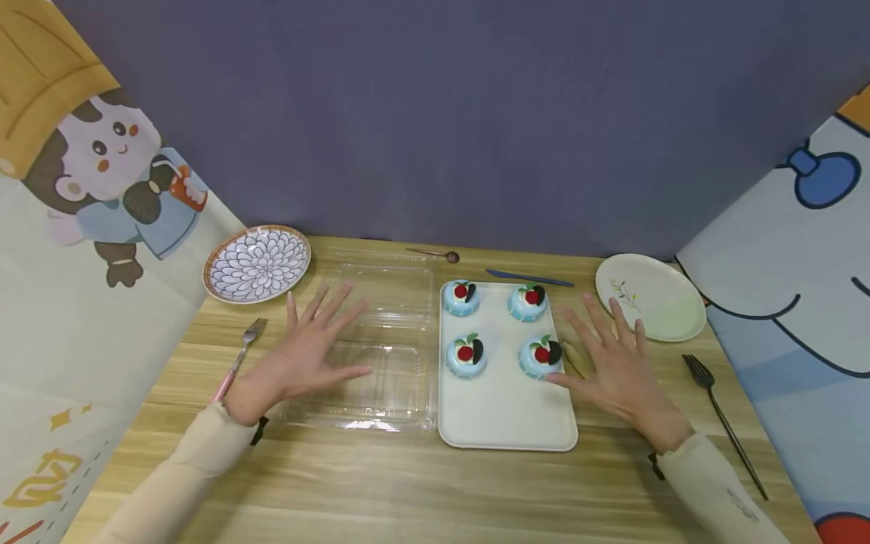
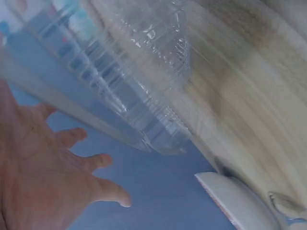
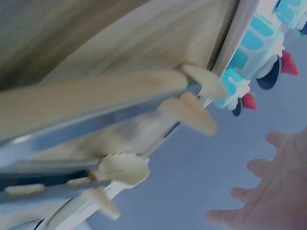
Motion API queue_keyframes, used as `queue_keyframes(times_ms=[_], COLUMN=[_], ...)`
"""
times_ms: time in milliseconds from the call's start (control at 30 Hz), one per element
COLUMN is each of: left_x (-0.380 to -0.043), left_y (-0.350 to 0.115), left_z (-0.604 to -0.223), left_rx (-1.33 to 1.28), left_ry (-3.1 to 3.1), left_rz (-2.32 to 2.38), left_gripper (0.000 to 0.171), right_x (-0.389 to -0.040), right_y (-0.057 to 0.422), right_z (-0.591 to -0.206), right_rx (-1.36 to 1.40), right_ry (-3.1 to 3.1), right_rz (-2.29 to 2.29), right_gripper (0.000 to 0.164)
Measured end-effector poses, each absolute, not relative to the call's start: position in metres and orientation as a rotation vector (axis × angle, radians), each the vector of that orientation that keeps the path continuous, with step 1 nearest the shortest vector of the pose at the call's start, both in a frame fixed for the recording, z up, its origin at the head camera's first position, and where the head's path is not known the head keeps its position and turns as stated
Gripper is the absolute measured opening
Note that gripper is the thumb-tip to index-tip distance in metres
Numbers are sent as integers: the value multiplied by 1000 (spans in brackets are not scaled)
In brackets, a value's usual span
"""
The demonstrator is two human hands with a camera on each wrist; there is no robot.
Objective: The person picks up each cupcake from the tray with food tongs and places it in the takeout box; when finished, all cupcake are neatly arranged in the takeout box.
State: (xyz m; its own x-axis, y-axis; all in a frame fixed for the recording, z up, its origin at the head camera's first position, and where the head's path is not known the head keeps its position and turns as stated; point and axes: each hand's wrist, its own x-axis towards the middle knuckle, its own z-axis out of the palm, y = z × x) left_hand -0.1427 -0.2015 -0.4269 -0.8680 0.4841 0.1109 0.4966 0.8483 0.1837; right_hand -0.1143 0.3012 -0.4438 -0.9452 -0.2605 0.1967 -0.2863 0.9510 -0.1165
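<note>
My left hand [image 1: 306,351] is spread, with straight fingers, over the left edge of an opened clear plastic box [image 1: 381,378]. It holds nothing; the left wrist view shows its palm [image 2: 48,172] apart from the box wall [image 2: 110,81]. On the right, my other hand [image 1: 612,370] spreads likewise beside a white tray [image 1: 506,415]. Its thumb overlaps the edge of a blue cupcake [image 1: 537,359] in the head view; contact I cannot tell. Several such cupcakes stand on the tray. Tongs with beige tips [image 3: 206,81] lie partly hidden under the right hand.
A petal-patterned plate [image 1: 258,264] and a pink-handled fork [image 1: 245,347] are at the left. Along the back lie a small spoon [image 1: 442,255] and a dark knife [image 1: 530,278]. At the right are a pale plate [image 1: 666,302] and a black fork [image 1: 720,415].
</note>
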Motion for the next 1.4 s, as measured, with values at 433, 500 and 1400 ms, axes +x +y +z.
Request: queue_keyframes(times_ms=[433,500,1400], left_x=[-140,-141,-141], left_y=[-232,-235,-258], left_z=[-422,-423,-435], left_rx=[-554,-512,-200], left_ry=[-2963,-2946,-2914], left_rz=[-782,-830,-1637], left_gripper=[88,86,43], right_x=[-89,-83,-67], right_y=[340,344,352], right_z=[-436,-438,-456], right_rx=[98,47,-130], right_ry=[-2975,-2992,-3167], right_rz=[399,430,297], right_gripper=[94,96,115])
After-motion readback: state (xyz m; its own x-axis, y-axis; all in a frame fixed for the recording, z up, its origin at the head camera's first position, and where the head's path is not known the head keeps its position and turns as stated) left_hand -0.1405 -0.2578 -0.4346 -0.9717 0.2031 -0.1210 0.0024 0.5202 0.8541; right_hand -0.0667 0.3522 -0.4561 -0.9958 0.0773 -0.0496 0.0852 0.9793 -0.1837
